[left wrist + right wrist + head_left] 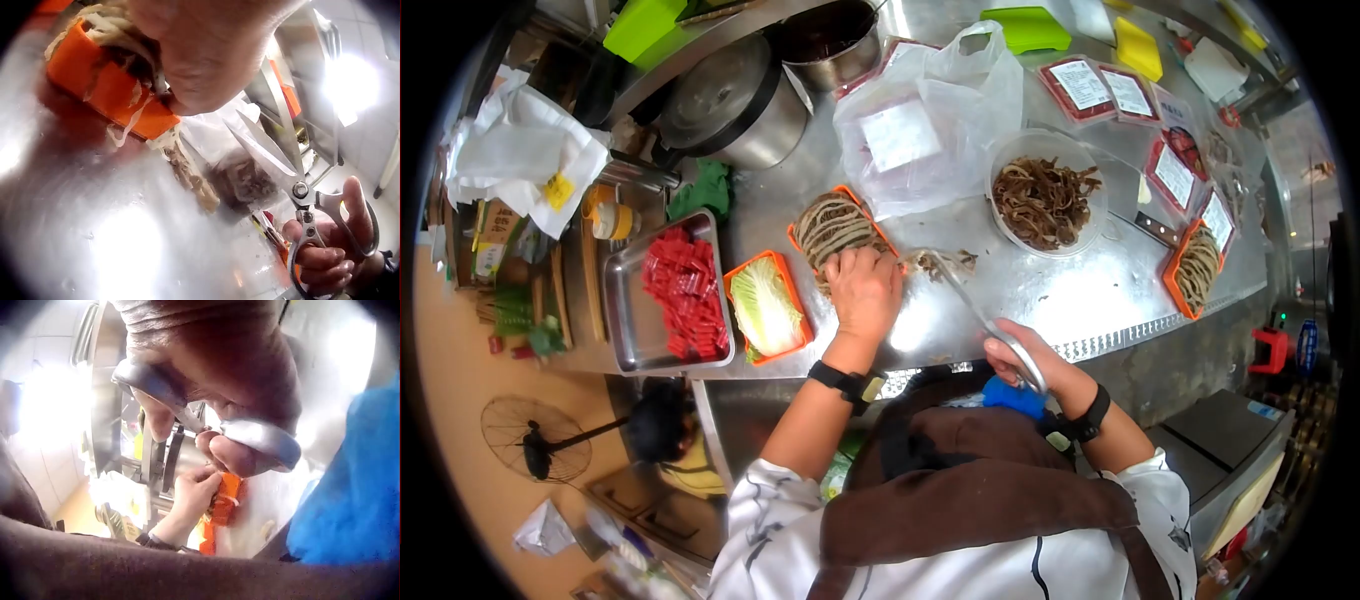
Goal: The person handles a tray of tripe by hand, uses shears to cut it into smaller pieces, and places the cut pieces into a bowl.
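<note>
My left hand bends over the near end of an orange box packed with folded brown tripe strips. Its fingertips are down among the strips, partly hidden by the hand, and a few shreds hang over the box wall. In my right hand are metal scissors, fingers through the handle loops and blades spread apart. The blades point toward the box without touching it. Tripe scraps lie on the steel table just right of the box. Farther right, a clear round tub holds loose tripe strips.
Left of the box are napa cabbage in another orange box and a steel tray of red packets. A plastic bag and lidded pot stand behind. Rightward lie a knife, sealed packs and a filled orange box.
</note>
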Demonstrator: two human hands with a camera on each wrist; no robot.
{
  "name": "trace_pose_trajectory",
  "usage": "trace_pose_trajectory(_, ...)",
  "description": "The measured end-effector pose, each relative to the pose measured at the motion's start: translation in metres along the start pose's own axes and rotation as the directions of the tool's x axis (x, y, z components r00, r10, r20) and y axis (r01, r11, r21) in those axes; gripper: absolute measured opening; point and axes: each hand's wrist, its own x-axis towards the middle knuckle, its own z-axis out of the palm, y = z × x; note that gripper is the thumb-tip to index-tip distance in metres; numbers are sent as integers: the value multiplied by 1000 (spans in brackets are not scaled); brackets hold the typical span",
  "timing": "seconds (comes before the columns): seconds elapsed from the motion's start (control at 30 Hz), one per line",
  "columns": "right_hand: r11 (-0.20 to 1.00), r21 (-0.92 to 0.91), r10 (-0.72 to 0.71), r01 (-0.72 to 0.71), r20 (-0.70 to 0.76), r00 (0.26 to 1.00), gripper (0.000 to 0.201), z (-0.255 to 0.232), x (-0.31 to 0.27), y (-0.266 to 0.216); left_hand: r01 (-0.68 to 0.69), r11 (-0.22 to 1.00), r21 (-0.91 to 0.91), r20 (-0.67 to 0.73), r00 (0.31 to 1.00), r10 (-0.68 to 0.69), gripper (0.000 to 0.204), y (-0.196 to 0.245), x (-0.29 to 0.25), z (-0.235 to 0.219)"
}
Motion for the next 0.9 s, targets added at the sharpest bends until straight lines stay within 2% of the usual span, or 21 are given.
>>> trace_pose_trajectory(0.13,997,-31,76,-73,88,993,53,6,18,1,12,1000,-22,-6,1000,-12,15,1,0,-2)
trace_pose_trajectory(0.37,993,-62,108,-104,73,991,50,7,31,-1,24,999,-28,-32,999,-24,12,0,0,-2)
trace_pose_trajectory(0.67,975,-221,40,-35,19,999,53,12,42,-6,11,1000,-19,-24,1000,-12,12,0,-1,-1)
trace_pose_trajectory(0.73,928,-371,-54,31,-50,997,48,14,42,-5,5,1000,-13,-12,1000,-6,11,0,-2,-1)
trace_pose_trajectory(0.87,916,-402,-47,8,-88,995,44,19,37,-12,2,1000,-9,4,1000,-2,12,0,-2,-1)
trace_pose_trajectory(0.9,912,-409,-88,33,-116,989,44,18,39,-8,3,1000,-15,-11,1000,-3,13,0,-2,-1)
